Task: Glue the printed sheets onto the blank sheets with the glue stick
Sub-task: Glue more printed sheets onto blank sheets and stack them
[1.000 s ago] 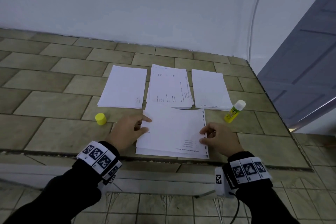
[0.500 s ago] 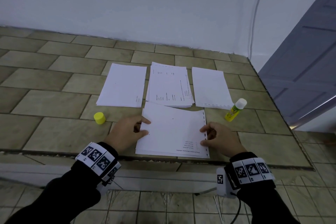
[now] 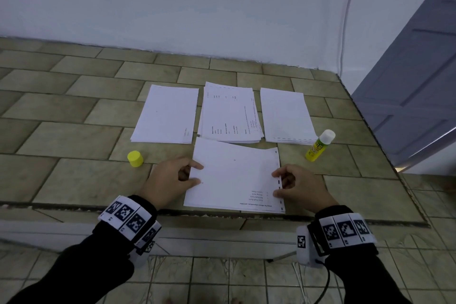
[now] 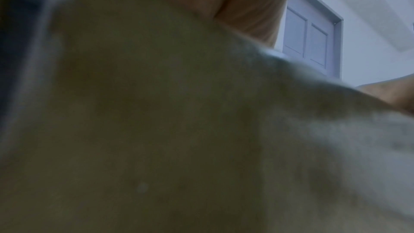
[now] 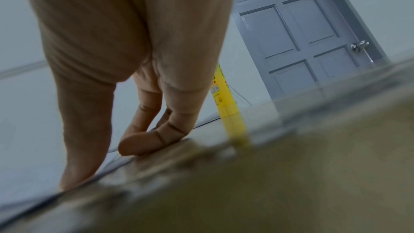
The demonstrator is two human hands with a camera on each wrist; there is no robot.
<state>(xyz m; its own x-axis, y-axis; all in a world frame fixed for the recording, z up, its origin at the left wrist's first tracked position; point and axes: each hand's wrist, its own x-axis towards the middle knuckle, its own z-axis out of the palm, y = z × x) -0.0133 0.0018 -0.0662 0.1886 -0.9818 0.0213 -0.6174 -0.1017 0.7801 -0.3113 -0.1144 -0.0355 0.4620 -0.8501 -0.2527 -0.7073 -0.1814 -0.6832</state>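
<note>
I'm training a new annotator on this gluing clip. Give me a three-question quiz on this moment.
1. True or false: the glue stick is capped.
2. How many paper stacks lie beyond the front sheets?
3. The yellow cap lies nearer which of the hands: A) left hand B) right hand?

Key: 1 false, the yellow cap lies apart; 2 three; 3 A.

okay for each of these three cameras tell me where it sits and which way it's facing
Head: worn high, looks forward and down at the sheets; both hands, left hand and right hand, sleeves and wristbands show.
Left wrist: lies low against the tiled counter, blurred; a bit of hand shows.
Right wrist: low, looks along the fingers.
Shared: right wrist and head both show the glue stick and the door.
</note>
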